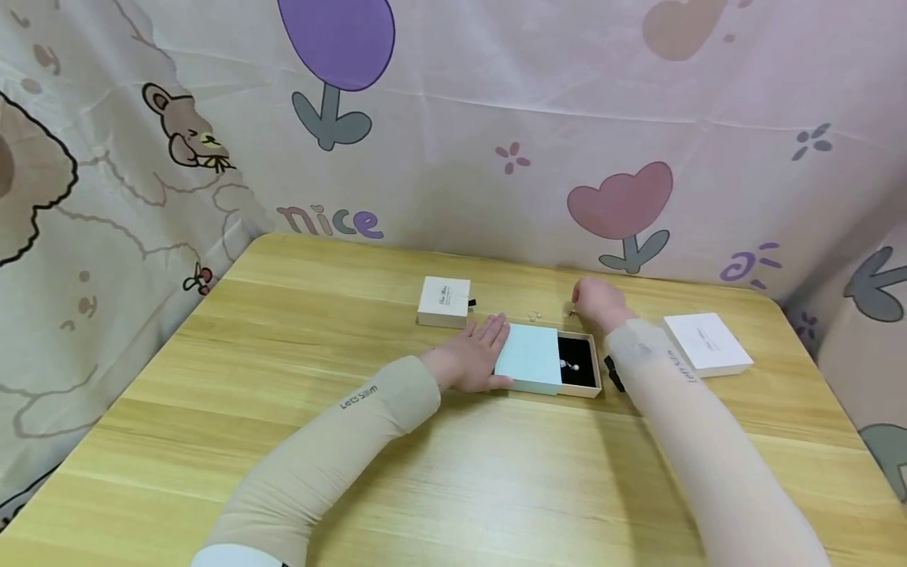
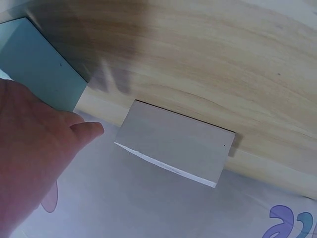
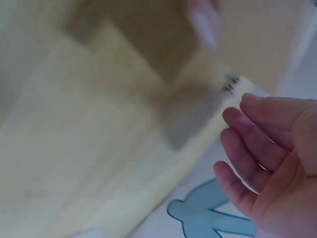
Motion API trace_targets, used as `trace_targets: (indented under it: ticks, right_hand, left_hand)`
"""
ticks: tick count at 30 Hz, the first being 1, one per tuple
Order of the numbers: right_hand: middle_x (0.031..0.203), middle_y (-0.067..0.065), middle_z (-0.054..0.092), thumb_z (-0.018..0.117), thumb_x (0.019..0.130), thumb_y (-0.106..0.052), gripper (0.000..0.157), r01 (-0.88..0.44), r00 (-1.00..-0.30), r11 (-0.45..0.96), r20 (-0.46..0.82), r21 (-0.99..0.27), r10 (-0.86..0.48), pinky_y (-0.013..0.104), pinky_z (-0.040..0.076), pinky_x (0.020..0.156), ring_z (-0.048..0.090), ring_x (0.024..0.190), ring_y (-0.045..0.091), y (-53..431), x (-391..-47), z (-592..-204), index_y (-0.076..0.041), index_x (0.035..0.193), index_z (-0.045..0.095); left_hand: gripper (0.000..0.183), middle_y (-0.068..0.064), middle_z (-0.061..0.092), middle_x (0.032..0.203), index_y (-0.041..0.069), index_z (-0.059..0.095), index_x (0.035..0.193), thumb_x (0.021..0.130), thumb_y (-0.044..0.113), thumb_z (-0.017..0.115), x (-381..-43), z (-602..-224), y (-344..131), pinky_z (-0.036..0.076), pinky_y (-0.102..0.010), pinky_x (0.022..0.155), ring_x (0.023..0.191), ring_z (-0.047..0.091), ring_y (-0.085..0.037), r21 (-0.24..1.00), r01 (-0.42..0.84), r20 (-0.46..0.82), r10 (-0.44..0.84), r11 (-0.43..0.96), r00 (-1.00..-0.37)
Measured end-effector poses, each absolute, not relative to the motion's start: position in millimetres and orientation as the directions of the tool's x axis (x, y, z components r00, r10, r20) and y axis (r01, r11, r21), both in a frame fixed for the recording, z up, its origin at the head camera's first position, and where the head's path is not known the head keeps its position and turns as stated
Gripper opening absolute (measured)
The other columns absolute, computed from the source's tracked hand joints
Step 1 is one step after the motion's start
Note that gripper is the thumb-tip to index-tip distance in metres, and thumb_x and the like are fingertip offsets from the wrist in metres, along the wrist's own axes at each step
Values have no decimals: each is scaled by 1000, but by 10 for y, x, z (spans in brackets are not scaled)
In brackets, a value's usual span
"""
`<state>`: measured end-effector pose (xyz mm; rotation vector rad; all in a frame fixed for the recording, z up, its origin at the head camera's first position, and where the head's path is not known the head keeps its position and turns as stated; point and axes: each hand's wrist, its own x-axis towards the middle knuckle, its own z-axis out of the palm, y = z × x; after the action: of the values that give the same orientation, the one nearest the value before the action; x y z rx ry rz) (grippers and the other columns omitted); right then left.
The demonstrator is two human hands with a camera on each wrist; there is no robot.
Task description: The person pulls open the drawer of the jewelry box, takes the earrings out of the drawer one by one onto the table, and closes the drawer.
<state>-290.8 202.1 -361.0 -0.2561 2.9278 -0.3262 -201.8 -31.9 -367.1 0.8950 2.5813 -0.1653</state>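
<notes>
My left hand lies with straight fingers against the left end of a light blue box sleeve. Its drawer sticks out to the right, showing a black insert with a small pearl jewellery piece. Beyond the box, my right hand appears to pinch a tiny shiny earring between thumb and index fingertips; the contact is too small to see clearly. Other small pearl earrings rest on the table to its left.
A small white box with a black tab stands behind my left hand. Another white box is right of my right forearm, and a dark object lies partly under that arm. A printed cloth hangs along the wooden table's back edge.
</notes>
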Motion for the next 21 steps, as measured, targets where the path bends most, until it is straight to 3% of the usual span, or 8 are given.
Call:
trace_targets:
  ticks: [3,5,7,21]
  right_hand:
    - [88,17,64,46,83,2,20,-161,-970,964,-146,-213,-194,40,51,67,59,79,28,2052,-2857,-3496,3,88,65]
    - [108,19,66,51,86,-3,22,-170,-970,964,-138,-206,-201,49,51,80,61,97,34,2061,-2810,-3411,1,101,67]
    - [112,20,65,54,88,-6,23,-181,-964,962,-157,-203,-215,51,50,83,61,101,36,2070,-2762,-3343,1,105,67]
    - [93,10,71,61,86,-8,15,-377,-916,913,-85,-153,-393,41,54,73,65,80,20,2066,-2178,-3307,-3,96,71]
  left_hand:
    - [89,-12,-13,157,4,-7,149,92,64,28,-2016,-3665,-310,5,-42,119,146,-8,-24,32,610,-407,568,792,-716]
    - [90,-12,-13,157,5,-7,149,92,64,28,-2015,-3665,-314,4,-42,119,146,-9,-24,38,605,-407,565,795,-718]
    - [90,-11,-13,157,5,-7,149,92,64,29,-2013,-3667,-319,4,-42,119,146,-9,-24,45,600,-408,563,799,-719]
    - [89,-13,-11,157,4,-6,149,93,63,29,-2003,-3644,-320,4,-45,119,146,-8,-25,63,608,-400,578,792,-711]
